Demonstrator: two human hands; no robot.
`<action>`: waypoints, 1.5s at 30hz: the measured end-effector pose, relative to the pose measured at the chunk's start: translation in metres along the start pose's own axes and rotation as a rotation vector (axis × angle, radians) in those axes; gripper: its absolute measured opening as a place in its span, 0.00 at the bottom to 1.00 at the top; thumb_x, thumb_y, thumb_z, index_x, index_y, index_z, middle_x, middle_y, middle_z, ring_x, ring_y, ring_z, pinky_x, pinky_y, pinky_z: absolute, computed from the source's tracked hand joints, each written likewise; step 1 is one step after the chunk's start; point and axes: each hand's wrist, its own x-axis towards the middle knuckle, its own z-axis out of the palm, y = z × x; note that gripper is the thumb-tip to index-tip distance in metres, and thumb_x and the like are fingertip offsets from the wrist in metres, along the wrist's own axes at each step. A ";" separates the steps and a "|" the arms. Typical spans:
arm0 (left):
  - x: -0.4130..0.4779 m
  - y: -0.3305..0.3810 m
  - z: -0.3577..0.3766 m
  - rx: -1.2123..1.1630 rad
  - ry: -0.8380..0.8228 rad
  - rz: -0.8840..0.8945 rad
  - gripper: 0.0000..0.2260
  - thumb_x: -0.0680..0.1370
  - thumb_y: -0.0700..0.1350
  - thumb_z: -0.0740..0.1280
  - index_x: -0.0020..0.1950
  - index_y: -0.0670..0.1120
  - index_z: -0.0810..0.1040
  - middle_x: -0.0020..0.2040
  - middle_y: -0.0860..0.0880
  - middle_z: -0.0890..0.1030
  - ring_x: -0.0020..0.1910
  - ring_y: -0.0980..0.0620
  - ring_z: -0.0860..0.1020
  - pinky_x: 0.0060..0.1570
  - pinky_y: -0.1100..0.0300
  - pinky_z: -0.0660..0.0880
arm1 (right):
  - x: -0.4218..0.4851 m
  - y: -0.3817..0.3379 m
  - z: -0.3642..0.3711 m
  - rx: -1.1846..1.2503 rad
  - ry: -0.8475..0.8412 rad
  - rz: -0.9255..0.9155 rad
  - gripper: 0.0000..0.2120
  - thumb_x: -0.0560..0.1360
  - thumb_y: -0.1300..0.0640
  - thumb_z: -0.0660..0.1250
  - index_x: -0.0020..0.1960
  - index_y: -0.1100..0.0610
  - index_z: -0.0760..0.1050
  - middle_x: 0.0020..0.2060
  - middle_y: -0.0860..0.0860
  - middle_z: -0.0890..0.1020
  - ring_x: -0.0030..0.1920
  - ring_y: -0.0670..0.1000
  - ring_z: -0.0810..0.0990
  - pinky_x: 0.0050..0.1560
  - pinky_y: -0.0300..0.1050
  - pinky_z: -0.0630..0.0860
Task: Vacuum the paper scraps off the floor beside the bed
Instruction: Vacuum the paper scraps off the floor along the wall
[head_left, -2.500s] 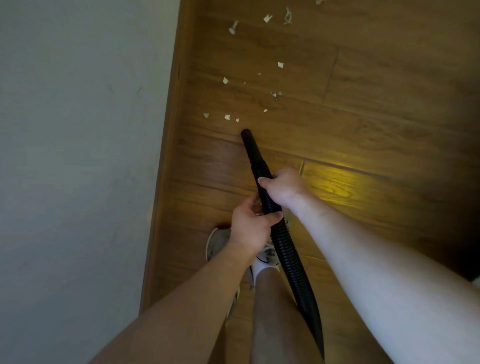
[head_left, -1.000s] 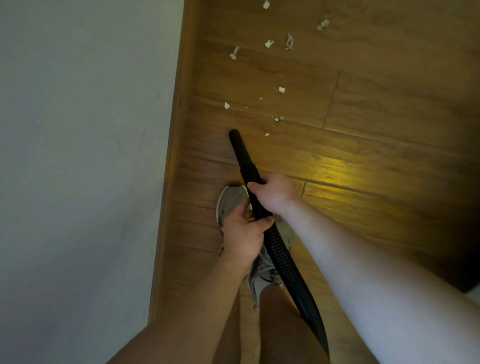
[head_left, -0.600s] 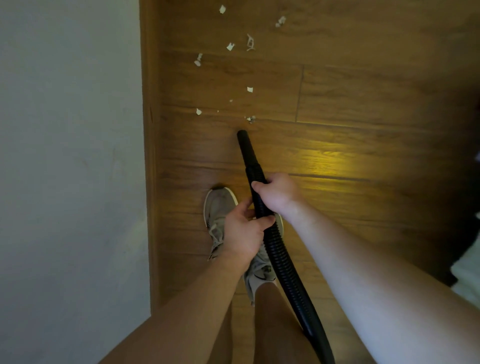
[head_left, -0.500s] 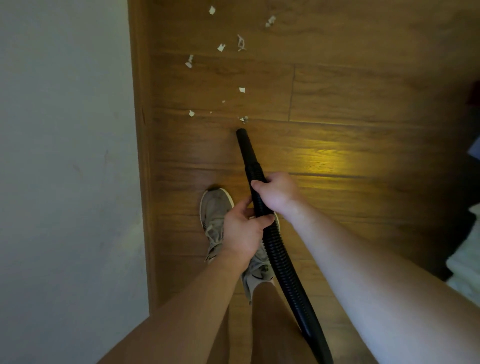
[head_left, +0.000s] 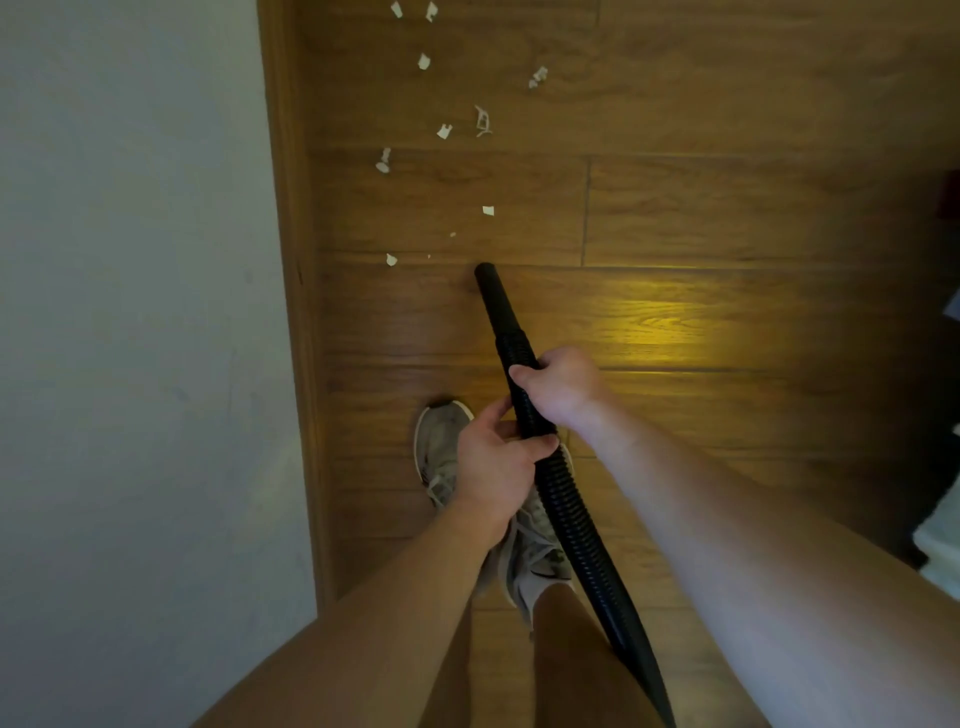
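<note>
A black ribbed vacuum hose (head_left: 569, 509) runs up from the lower right and ends in a smooth nozzle (head_left: 492, 291) whose tip sits low over the wooden floor (head_left: 727, 208). My right hand (head_left: 563, 387) grips the hose just behind the nozzle. My left hand (head_left: 493, 460) grips it a little lower. Several white paper scraps (head_left: 444, 131) lie scattered ahead of the tip, the nearest ones (head_left: 391, 259) to its upper left and one (head_left: 488, 210) just above it.
A pale wall (head_left: 130, 312) with a wooden skirting board (head_left: 293, 312) closes off the left side. My foot in a grey sneaker (head_left: 441, 441) stands under my hands. Dark furniture and something white (head_left: 943, 540) edge the right side.
The nozzle has swept forward over the floor and the small scraps nearest its tip are gone. I have stepped forward, and the view has shifted so the farther scraps sit lower in the frame.
</note>
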 end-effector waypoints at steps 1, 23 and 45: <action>0.001 0.001 -0.002 -0.006 0.011 0.004 0.30 0.73 0.30 0.73 0.73 0.44 0.72 0.51 0.46 0.85 0.49 0.46 0.85 0.55 0.45 0.81 | 0.000 -0.003 0.001 -0.008 -0.001 -0.006 0.14 0.79 0.46 0.66 0.46 0.57 0.79 0.34 0.51 0.79 0.38 0.53 0.79 0.30 0.41 0.68; 0.016 0.025 -0.003 -0.212 0.141 0.042 0.26 0.72 0.28 0.71 0.65 0.51 0.77 0.55 0.46 0.86 0.56 0.46 0.84 0.61 0.42 0.79 | 0.025 -0.059 -0.008 -0.253 -0.165 -0.164 0.16 0.78 0.46 0.66 0.48 0.59 0.81 0.34 0.51 0.79 0.34 0.51 0.78 0.28 0.42 0.65; 0.026 0.058 0.032 -0.122 0.143 0.069 0.28 0.74 0.29 0.72 0.72 0.46 0.74 0.55 0.47 0.86 0.53 0.51 0.85 0.51 0.58 0.81 | 0.041 -0.060 -0.052 -0.107 -0.112 -0.160 0.14 0.79 0.47 0.66 0.45 0.57 0.80 0.36 0.52 0.81 0.37 0.53 0.80 0.31 0.42 0.69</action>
